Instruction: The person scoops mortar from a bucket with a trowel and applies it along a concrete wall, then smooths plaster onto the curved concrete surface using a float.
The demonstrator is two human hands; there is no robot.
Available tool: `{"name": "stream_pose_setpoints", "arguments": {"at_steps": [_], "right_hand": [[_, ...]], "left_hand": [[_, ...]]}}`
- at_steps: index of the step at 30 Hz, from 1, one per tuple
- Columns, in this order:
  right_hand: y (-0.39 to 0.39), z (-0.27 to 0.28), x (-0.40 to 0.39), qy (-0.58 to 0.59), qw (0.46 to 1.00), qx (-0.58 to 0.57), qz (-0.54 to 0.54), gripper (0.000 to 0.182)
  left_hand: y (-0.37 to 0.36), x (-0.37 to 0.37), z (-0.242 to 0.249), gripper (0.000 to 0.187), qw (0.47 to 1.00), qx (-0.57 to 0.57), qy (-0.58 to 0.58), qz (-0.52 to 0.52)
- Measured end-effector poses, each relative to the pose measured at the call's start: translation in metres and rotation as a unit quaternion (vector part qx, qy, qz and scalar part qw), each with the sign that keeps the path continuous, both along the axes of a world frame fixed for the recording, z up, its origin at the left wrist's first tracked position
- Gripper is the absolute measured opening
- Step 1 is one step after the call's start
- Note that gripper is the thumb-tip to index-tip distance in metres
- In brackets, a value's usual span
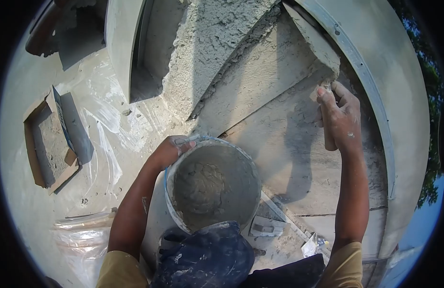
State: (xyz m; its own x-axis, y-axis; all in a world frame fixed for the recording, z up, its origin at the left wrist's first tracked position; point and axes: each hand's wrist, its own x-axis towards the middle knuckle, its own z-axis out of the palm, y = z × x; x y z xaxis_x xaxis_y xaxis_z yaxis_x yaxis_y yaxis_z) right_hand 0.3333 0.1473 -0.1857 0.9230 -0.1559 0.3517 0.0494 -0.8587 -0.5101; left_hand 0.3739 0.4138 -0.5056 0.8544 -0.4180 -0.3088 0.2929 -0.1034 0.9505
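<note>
My right hand (341, 113) is closed around the handle of a trowel (312, 41), whose broad blade is coated in grey mortar and points up toward the curved edge. At the bucket's upper left rim, my left hand (173, 150) grips the edge near its blue wire handle. The bucket (253, 165) stands in front of my body with grey wet mortar (205, 187) inside, some of it smeared up the walls. Beyond it, a thick, rough layer of mortar (207, 53) covers a wedge of the surface, beside smoother boards (265, 72).
A torn cardboard box (31, 153) with grey dust inside lies at left, above a clear plastic bag (82, 235). A flat, mortar-stained tool (268, 227) lies right of the bucket. A curved metal strip (370, 79) borders the right side. My dusty knee (202, 259) is close below the bucket.
</note>
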Motion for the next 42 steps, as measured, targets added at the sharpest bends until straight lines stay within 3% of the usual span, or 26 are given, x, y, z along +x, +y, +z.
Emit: {"name": "stream_pose_setpoints", "arguments": {"at_steps": [10, 13, 14, 15, 16, 17, 18, 21, 24, 28, 35, 42], "right_hand": [[-0.023, -0.011, -0.013, -0.054, 0.998, 0.020, 0.023, 0.030], [-0.034, -0.019, -0.033, -0.052, 0.998, 0.033, 0.003, 0.031], [-0.039, -0.022, -0.041, -0.049, 0.998, 0.041, -0.008, 0.032], [-0.045, -0.025, -0.049, -0.032, 0.999, 0.031, -0.015, 0.035], [-0.048, -0.030, -0.055, -0.037, 0.998, 0.044, -0.013, 0.034], [-0.050, -0.036, -0.061, -0.044, 0.997, 0.057, -0.017, 0.033], [-0.053, -0.042, -0.070, -0.052, 0.996, 0.068, -0.027, 0.032], [-0.069, -0.060, -0.088, 0.010, 0.998, 0.046, -0.051, 0.027], [-0.080, -0.073, -0.093, 0.014, 0.999, -0.015, -0.025, 0.024], [-0.092, -0.086, -0.104, -0.011, 0.998, -0.059, 0.022, 0.025], [-0.121, -0.105, -0.097, -0.094, 0.952, -0.273, 0.102, 0.026], [-0.130, -0.111, -0.102, -0.125, 0.971, -0.171, 0.110, 0.026]], "left_hand": [[0.007, 0.002, 0.011, 0.054, 0.999, 0.012, -0.038, -0.032], [0.015, -0.006, 0.037, 0.062, 0.979, 0.104, -0.166, 0.063], [0.023, -0.007, 0.050, 0.074, 0.959, 0.062, -0.239, 0.135], [0.036, -0.009, 0.074, 0.076, 0.953, -0.008, -0.241, 0.182], [0.050, -0.016, 0.113, 0.077, 0.926, -0.087, -0.304, 0.206], [0.070, -0.011, 0.138, 0.095, 0.881, -0.185, -0.384, 0.206], [0.082, -0.011, 0.162, 0.095, 0.842, -0.245, -0.439, 0.195], [0.095, -0.030, 0.231, 0.093, 0.735, -0.341, -0.575, 0.114], [0.074, -0.051, 0.269, 0.091, 0.684, -0.388, -0.617, 0.031], [0.034, -0.067, 0.287, 0.089, 0.687, -0.395, -0.609, -0.037], [-0.007, -0.089, 0.285, 0.085, 0.704, -0.396, -0.585, -0.072], [-0.032, -0.095, 0.277, 0.081, 0.719, -0.395, -0.568, -0.064]]}}
